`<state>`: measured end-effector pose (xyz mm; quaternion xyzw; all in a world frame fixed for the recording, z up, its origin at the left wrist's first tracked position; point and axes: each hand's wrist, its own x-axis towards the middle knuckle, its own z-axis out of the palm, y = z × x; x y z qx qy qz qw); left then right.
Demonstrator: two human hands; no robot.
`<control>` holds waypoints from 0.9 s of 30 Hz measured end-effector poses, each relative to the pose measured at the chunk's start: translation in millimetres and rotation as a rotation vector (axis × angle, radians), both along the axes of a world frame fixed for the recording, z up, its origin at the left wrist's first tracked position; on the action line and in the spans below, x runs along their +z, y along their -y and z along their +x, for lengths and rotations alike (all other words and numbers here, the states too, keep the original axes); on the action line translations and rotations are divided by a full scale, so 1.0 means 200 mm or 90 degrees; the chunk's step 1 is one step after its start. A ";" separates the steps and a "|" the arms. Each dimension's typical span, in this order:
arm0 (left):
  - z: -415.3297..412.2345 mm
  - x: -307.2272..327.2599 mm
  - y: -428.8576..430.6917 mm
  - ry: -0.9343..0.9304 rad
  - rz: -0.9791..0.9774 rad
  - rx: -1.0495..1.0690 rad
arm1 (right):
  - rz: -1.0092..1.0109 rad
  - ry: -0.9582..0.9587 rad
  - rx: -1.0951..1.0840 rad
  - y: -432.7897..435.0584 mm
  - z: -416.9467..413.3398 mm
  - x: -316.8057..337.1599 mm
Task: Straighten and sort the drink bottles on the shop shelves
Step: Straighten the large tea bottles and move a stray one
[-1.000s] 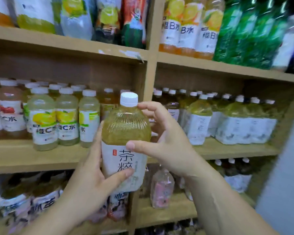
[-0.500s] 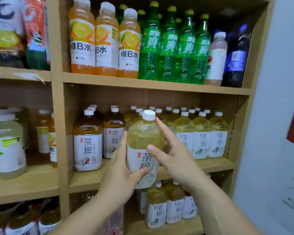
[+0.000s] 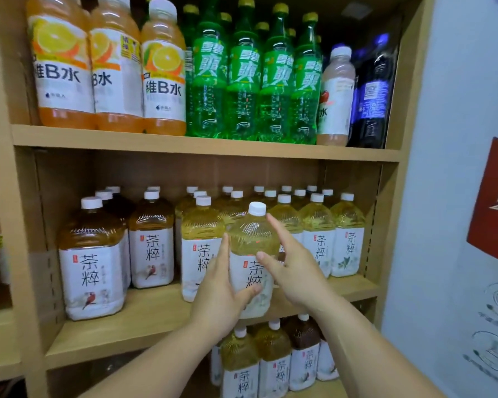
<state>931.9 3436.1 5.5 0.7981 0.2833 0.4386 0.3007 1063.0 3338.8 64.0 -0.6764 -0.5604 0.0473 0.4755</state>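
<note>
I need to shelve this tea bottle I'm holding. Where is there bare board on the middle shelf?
Bare board shows at the front, between the front dark tea bottle and the front yellow tea bottle. Right of the held bottle the yellow rows stand packed.

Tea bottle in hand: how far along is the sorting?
Done: orange bottles and green bottles stand grouped on top. In hand: left hand and right hand hold the pale tea bottle at the front of the middle shelf, beside pale teas. Left: seat it in line.
</note>
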 end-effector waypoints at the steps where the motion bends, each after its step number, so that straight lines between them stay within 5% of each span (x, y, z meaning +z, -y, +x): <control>1: 0.01 0.00 0.01 -0.010 0.015 0.018 | -0.004 0.003 0.002 -0.01 0.01 -0.01; 11: -0.22 -0.04 -0.13 -0.120 0.230 0.227 | -0.040 0.043 -0.037 -0.10 -0.01 -0.08; 14: -0.25 -0.04 -0.18 -0.085 0.150 0.290 | -0.012 0.036 -0.059 -0.11 -0.03 -0.11; 18: -0.23 -0.09 -0.26 -0.053 0.041 0.216 | 0.035 0.090 -0.130 -0.11 -0.11 -0.19; 27: -0.24 -0.16 -0.32 -0.040 0.071 0.212 | 0.037 0.152 -0.214 -0.18 -0.16 -0.25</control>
